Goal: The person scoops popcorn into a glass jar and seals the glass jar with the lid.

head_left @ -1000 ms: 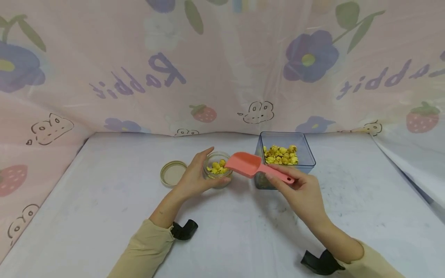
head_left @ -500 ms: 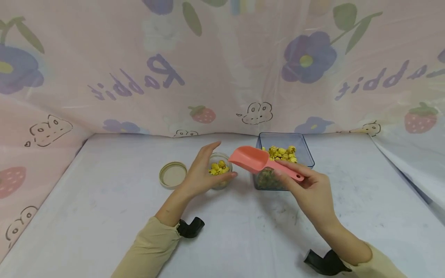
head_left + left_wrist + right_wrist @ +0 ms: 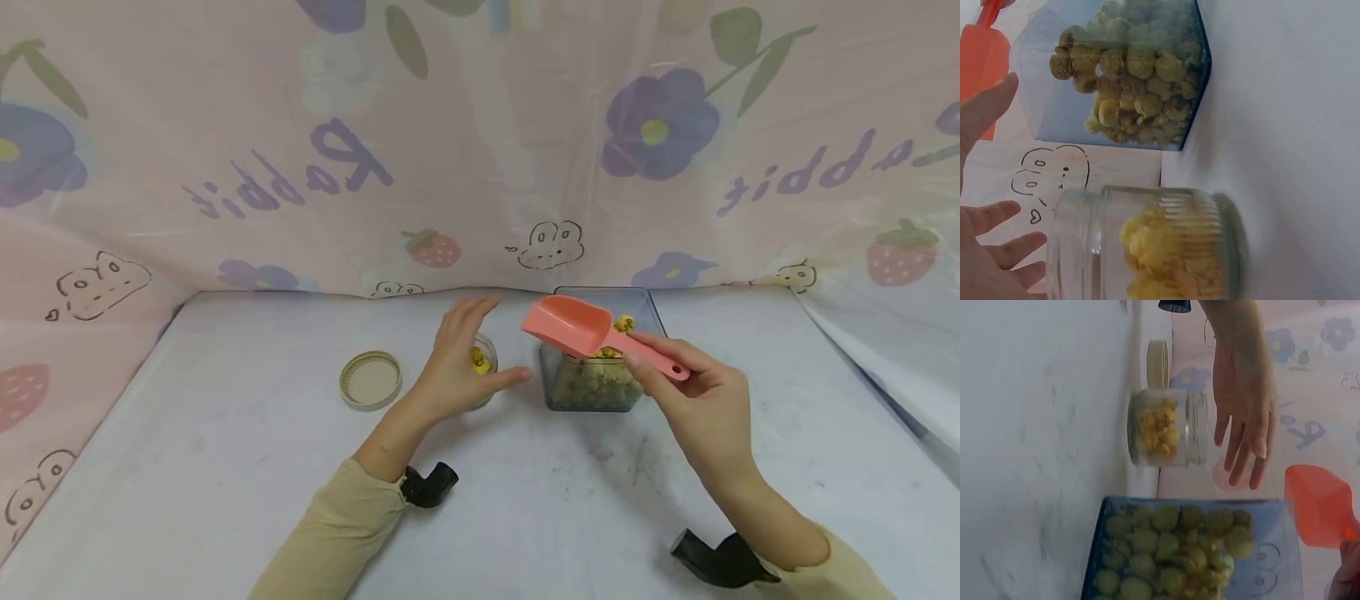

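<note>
My right hand (image 3: 708, 404) pinches the handle of a pink scoop (image 3: 568, 323) above a clear bluish square container (image 3: 660, 310). No popcorn shows in the scoop's bowl. Yellow popcorn (image 3: 1138, 62) fills much of that container. My left hand (image 3: 448, 371) hovers with fingers and thumb spread, partly hiding a small glass jar (image 3: 491, 348) in the head view. In the right wrist view, the jar (image 3: 1185, 428) stands upright without its lid, some popcorn in it, and the left hand (image 3: 1244, 406) is above it, apart from the glass.
A round pale lid (image 3: 371, 382) lies on the white table (image 3: 225, 483) left of the jar. Behind the table hangs a pink printed curtain (image 3: 465, 125). Black curved pieces (image 3: 431, 485) are attached at both wrists.
My left hand has let go of the jar, then lifted and shifted right with its fingers spreading. The right hand has carried the scoop up and right, from the jar to over the container.
</note>
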Demonstrator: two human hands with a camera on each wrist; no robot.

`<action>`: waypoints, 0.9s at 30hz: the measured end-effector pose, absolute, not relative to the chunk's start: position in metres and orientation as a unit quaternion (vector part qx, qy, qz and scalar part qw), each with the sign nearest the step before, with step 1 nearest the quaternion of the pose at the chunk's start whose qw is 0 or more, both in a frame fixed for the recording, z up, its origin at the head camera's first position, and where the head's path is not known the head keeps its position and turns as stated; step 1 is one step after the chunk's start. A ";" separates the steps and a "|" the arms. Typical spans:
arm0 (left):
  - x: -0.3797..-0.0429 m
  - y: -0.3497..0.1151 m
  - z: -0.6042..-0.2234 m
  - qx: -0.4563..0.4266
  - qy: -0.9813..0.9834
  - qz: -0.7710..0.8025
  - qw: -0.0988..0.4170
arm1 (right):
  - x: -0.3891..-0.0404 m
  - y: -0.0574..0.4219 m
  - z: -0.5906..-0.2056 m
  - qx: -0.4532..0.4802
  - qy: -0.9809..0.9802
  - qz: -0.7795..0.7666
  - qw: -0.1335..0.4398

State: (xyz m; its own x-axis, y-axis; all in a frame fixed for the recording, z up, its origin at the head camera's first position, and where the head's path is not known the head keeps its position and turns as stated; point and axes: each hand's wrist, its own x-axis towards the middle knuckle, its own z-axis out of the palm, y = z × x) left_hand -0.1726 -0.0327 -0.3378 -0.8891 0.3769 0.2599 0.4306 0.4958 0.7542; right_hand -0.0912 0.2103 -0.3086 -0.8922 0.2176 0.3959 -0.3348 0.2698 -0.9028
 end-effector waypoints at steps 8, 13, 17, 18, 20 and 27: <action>-0.174 -0.020 -0.332 -0.248 -0.864 -0.438 0.017 | -0.094 0.224 -0.305 0.039 -0.775 0.577 0.254; -0.176 -0.010 -0.333 -0.254 -0.853 -0.456 0.007 | -0.098 0.233 -0.304 0.060 -0.768 0.581 0.263; -0.178 -0.003 -0.334 -0.255 -0.847 -0.467 0.001 | -0.102 0.242 -0.306 0.103 -0.758 0.587 0.266; -0.178 -0.001 -0.334 -0.256 -0.845 -0.469 0.001 | -0.103 0.244 -0.306 0.116 -0.755 0.588 0.265; -0.179 0.002 -0.334 -0.260 -0.843 -0.471 -0.002 | -0.106 0.248 -0.307 0.143 -0.751 0.588 0.264; -0.182 0.015 -0.335 -0.266 -0.837 -0.479 -0.014 | -0.112 0.263 -0.310 0.175 -0.787 0.528 0.267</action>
